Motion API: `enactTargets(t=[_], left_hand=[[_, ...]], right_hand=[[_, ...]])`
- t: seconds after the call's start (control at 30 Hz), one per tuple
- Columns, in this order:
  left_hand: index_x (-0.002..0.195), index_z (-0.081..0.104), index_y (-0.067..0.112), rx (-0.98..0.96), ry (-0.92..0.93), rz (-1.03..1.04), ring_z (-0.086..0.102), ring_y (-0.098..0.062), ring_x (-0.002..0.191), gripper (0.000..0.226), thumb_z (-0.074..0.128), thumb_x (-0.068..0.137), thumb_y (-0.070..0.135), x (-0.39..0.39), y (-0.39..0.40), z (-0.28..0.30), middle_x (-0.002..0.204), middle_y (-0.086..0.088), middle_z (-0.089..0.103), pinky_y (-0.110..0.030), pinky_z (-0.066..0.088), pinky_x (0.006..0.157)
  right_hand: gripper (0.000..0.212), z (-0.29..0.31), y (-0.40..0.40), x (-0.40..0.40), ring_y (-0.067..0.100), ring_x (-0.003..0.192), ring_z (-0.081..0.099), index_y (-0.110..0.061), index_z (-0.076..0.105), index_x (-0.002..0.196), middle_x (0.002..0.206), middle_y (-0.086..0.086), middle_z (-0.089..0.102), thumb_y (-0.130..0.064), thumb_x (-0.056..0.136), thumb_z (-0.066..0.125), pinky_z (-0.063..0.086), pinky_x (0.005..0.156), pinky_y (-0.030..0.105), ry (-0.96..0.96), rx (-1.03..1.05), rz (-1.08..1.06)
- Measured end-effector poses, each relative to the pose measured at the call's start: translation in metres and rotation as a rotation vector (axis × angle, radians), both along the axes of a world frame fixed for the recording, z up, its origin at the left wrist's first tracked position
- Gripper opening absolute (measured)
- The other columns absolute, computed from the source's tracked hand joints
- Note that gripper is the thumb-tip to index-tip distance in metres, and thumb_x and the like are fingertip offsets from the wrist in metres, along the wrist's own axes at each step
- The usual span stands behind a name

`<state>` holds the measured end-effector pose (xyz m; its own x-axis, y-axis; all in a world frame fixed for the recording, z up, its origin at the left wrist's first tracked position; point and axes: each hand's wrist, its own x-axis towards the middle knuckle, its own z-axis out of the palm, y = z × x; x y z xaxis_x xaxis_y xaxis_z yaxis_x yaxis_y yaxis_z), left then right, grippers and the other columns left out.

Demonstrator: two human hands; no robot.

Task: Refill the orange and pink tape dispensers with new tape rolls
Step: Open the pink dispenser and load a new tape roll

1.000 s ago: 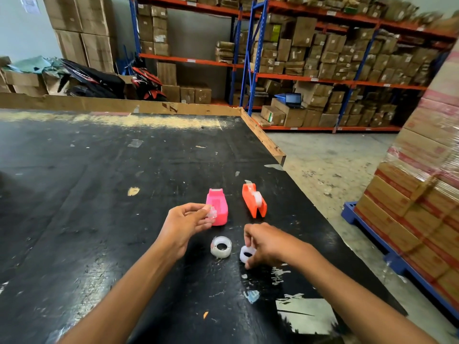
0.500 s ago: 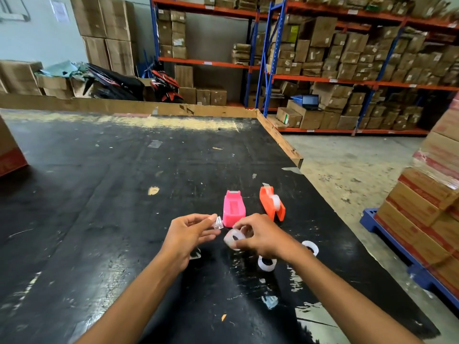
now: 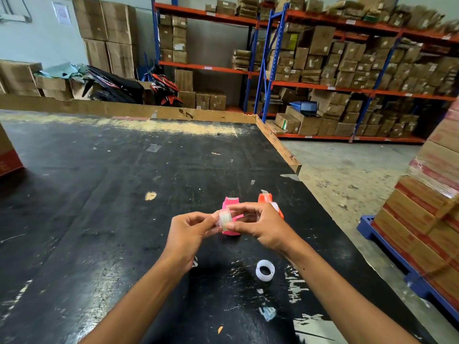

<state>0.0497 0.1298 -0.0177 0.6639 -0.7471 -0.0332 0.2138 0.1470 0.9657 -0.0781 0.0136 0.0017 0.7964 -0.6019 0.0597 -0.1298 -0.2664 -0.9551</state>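
Observation:
Both hands meet just above the black table point(image 3: 99, 219), holding one clear tape roll point(image 3: 224, 219) between them. My right hand point(image 3: 258, 224) pinches the roll with thumb and fingers; my left hand point(image 3: 191, 229) touches its left side with fingertips. Directly behind the hands stands the pink dispenser point(image 3: 231, 203), partly hidden. The orange dispenser point(image 3: 267, 201) stands to its right, a white roll showing in it, mostly covered by my right hand. Another clear tape roll point(image 3: 265, 270) lies on the table below my right wrist.
The table's right edge point(image 3: 278, 147) runs diagonally close to the dispensers, with concrete floor beyond. Stacked cartons on a blue pallet point(image 3: 422, 219) stand at right. A carton corner point(image 3: 7, 155) sits at the table's left. Tape scraps point(image 3: 267, 313) lie near me.
My right hand has lifted a tape roll off the table and brought it up to my left hand in front of the pink dispenser. The camera has moved closer.

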Motion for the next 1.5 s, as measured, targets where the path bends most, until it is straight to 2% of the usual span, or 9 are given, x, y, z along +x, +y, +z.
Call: enactTargets(t=[0.23,0.4,0.53,0.63,0.87,1.2,1.33,1.43,1.5], left_hand=[[0.083,0.078,0.013,-0.035,-0.082,-0.011,0.074,-0.014,0.086,0.013,0.067,0.084,0.006,-0.006,-0.001,0.002,0.084,-0.004,0.079,-0.027,0.055,0.086],[0.086,0.079,0.016,-0.094,-0.096,-0.008,0.073,-0.016,0.094,0.014,0.071,0.080,0.007,-0.006,-0.002,0.005,0.089,-0.004,0.079,-0.029,0.051,0.090],[0.078,0.079,0.015,-0.116,-0.071,0.066,0.073,-0.014,0.083,0.010,0.072,0.078,0.007,-0.008,-0.004,0.004,0.081,-0.005,0.079,-0.026,0.052,0.082],[0.079,0.078,0.013,-0.115,-0.048,0.071,0.072,-0.015,0.086,0.008,0.072,0.079,0.008,-0.008,-0.008,0.002,0.083,-0.006,0.079,-0.025,0.052,0.083],[0.086,0.078,0.007,-0.122,-0.081,0.007,0.072,-0.020,0.091,0.011,0.071,0.081,0.012,-0.005,-0.013,-0.002,0.089,-0.013,0.078,-0.028,0.051,0.085],[0.093,0.077,0.005,-0.133,-0.115,-0.046,0.071,-0.024,0.099,0.023,0.071,0.077,0.020,-0.005,-0.021,-0.007,0.097,-0.014,0.077,-0.033,0.051,0.093],[0.093,0.077,0.007,-0.081,-0.142,-0.062,0.072,-0.026,0.096,0.015,0.066,0.086,0.016,-0.003,-0.025,-0.011,0.094,-0.012,0.078,-0.038,0.052,0.094],[0.089,0.077,0.010,-0.045,-0.158,-0.045,0.072,-0.031,0.090,0.013,0.064,0.087,0.012,0.004,-0.030,-0.007,0.087,-0.012,0.078,-0.039,0.055,0.089],[0.089,0.075,0.014,-0.003,-0.196,-0.013,0.071,-0.024,0.089,0.018,0.061,0.086,0.003,0.012,-0.035,-0.006,0.088,-0.005,0.077,-0.028,0.056,0.082]], right_hand=[[0.044,0.000,-0.002,0.005,0.016,0.093,0.069,-0.012,0.070,0.114,0.108,0.011,0.074,-0.013,0.072,0.082,0.056,0.092,0.032,-0.053,-0.007,-0.042],[0.042,0.008,0.000,0.003,0.016,0.089,0.067,-0.001,0.067,0.116,0.104,0.011,0.072,-0.004,0.075,0.077,0.037,0.072,-0.008,-0.097,-0.032,-0.069],[0.028,0.003,0.003,0.007,0.010,0.083,0.071,-0.007,0.071,0.098,0.092,0.004,0.074,-0.008,0.072,0.081,0.055,0.078,0.017,-0.155,-0.028,-0.137],[0.026,-0.003,0.004,0.010,0.025,0.094,0.071,-0.007,0.075,0.097,0.097,0.010,0.076,-0.017,0.073,0.081,0.057,0.089,0.036,-0.161,-0.065,-0.193],[0.033,0.002,0.003,0.005,0.009,0.085,0.071,-0.012,0.067,0.102,0.089,0.001,0.074,-0.009,0.073,0.080,0.058,0.081,0.027,-0.205,-0.048,-0.165],[0.027,0.001,0.001,0.003,0.012,0.095,0.071,-0.006,0.073,0.106,0.097,0.001,0.076,-0.010,0.079,0.075,0.054,0.084,0.017,-0.260,-0.029,-0.150],[0.018,-0.004,0.000,0.006,0.004,0.089,0.071,-0.022,0.075,0.096,0.087,-0.012,0.075,-0.011,0.081,0.073,0.056,0.086,0.022,-0.226,-0.035,-0.146],[0.028,-0.006,-0.006,0.011,0.016,0.089,0.073,-0.020,0.066,0.108,0.093,0.006,0.075,-0.012,0.082,0.072,0.058,0.089,0.038,-0.206,0.063,-0.176],[0.041,-0.005,-0.015,0.013,0.022,0.089,0.074,-0.025,0.056,0.121,0.098,0.016,0.074,-0.011,0.085,0.069,0.060,0.086,0.036,-0.208,0.175,-0.173]])
